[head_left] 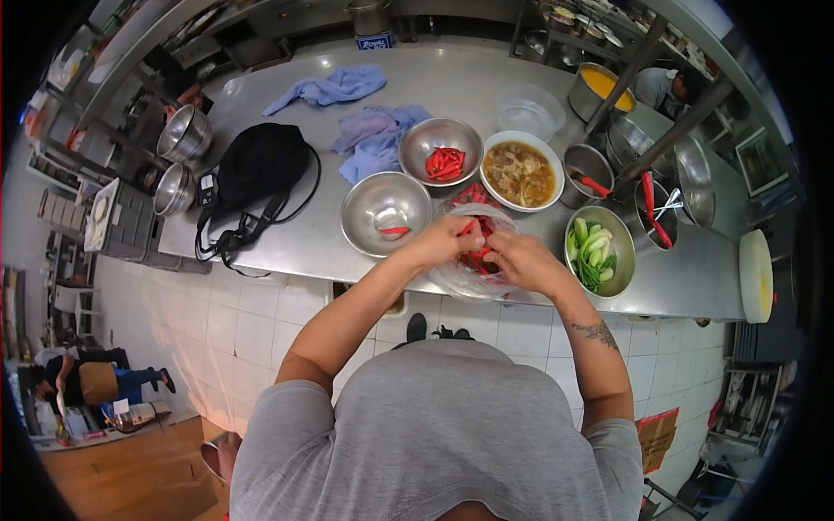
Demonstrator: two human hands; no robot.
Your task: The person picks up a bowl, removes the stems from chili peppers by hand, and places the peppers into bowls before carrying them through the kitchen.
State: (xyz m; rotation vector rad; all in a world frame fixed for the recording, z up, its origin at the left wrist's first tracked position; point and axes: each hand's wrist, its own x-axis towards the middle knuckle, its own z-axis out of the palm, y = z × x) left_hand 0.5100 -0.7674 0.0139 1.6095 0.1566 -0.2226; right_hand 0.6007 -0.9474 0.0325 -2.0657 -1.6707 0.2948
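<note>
A clear plastic bag [469, 285] of red chili peppers [476, 259] lies at the table's near edge, its mouth spread wide. My left hand [441, 243] is over the bag's left side, fingers pinched on a red chili pepper [468, 227]. At the right side of the bag, my right hand [526, 260] has its fingers curled in among the peppers; what they grip is hidden. Left of the bag sits a steel bowl [365, 211] with a little red chili in the bottom. Behind it, another steel bowl [421, 139] holds several whole red chilies.
A white bowl of brown soup [519, 174] and a steel bowl of bok choy [599, 252] stand to the right, near pots with red-handled tools [647, 204]. Blue cloths [378, 135] and a black bag [261, 169] lie left. Another person [91, 382] works at far left.
</note>
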